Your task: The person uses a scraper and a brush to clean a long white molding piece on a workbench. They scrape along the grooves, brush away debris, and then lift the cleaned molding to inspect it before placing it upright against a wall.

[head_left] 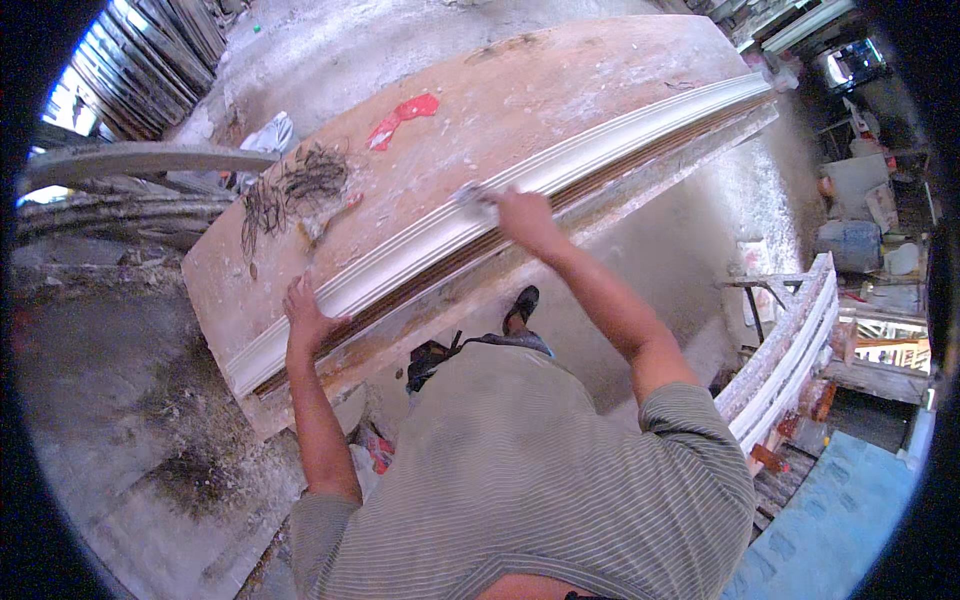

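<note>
"Where does this view look from?"
"The wearer's head: the left of two side-by-side fisheye cameras, facing steeply down over the striped T-shirt [520, 450]."
"How near?"
"The shirt is closest. The white moulding [600, 155] lies farther off, crossing diagonally. The wide lens bows the worktop [560, 80], and black rims the round field."

The long moulding [580, 160] is glossy white, its side brown with darker lengthwise streaks. Pinkish tan mottled with whitish smears colours the tabletop [600, 85]; a scrap [403, 120] is bright red, tangled strands [300, 185] blackish. The shirt [500, 460] is olive-grey, pale-pinstriped; a panel [835, 525], light blue.
</note>
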`<state>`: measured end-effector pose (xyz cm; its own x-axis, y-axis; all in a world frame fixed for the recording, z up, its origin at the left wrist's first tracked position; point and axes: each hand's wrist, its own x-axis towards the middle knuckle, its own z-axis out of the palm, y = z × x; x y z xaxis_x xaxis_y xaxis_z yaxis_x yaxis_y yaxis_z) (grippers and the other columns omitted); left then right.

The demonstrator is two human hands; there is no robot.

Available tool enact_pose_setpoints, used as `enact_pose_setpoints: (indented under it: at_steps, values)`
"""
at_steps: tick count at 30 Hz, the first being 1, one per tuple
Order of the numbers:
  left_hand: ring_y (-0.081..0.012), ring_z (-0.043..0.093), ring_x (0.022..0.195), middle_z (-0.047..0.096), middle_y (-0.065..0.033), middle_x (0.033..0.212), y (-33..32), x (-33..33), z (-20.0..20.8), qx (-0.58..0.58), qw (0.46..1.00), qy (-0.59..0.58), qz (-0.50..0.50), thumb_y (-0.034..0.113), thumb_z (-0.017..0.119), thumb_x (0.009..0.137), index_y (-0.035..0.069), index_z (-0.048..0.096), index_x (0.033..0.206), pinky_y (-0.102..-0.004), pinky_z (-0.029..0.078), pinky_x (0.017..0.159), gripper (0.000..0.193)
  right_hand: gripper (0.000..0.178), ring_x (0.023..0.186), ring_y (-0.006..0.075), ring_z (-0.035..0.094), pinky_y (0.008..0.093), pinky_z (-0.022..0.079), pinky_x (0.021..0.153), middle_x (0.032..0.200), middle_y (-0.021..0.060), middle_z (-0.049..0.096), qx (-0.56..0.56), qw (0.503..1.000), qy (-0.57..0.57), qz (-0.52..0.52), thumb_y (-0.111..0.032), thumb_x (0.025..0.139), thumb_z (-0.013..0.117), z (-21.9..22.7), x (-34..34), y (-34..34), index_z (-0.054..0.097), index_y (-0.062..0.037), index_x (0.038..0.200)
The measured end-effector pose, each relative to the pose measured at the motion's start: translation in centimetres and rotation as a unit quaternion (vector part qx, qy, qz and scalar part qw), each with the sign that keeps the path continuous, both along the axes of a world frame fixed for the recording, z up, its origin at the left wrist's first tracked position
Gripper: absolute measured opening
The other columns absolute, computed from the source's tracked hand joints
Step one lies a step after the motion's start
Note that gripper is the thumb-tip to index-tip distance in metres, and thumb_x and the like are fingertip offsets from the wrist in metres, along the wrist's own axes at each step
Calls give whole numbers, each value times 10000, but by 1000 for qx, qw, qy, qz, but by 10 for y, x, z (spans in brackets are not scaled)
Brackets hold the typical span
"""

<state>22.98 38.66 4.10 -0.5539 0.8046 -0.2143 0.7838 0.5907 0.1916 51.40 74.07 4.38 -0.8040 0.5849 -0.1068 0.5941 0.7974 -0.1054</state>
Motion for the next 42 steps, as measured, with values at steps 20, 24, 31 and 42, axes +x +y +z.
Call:
enact_pose_setpoints:
  at_steps: [20, 24, 31, 42]
  values:
    - [-429, 353, 1361, 426, -284, 1422, 512, 301, -47, 122, 990, -51, -52, 584, 649, 831, -20, 378, 1438, -546, 226, 1150, 899, 182, 752, 320, 692, 427, 556, 637, 876, 158, 669, 103, 991, 34, -84, -135, 866, 550, 20, 186, 290, 685, -139, 987]
    - [-420, 466, 1241, 529, -268, 1293, 531, 288, -73, 158, 984, -47, -65, 557, 752, 742, 29, 532, 1338, -500, 346, 1076, 826, 220, 714, 315, 682, 459, 541, 625, 851, 149, 635, 54, 996, 31, -69, -177, 868, 540, 10, 199, 305, 683, -167, 1036]
    - [-379, 534, 1096, 588, -197, 1131, 543, 294, -42, 116, 988, -97, -26, 442, 859, 634, 50, 590, 1196, -463, 423, 966, 737, 238, 745, 319, 689, 455, 542, 635, 906, 141, 652, 150, 961, -76, -221, -153, 914, 490, 7, 311, 557, 678, -165, 1059]
    - [-393, 479, 1158, 504, -176, 1196, 568, 305, -23, 66, 982, -160, 70, 159, 917, 547, 45, 549, 1141, -465, 402, 990, 708, 306, 755, 352, 678, 498, 543, 658, 940, 138, 645, -17, 991, -81, -107, -162, 893, 502, 33, 342, 610, 638, -175, 1166]
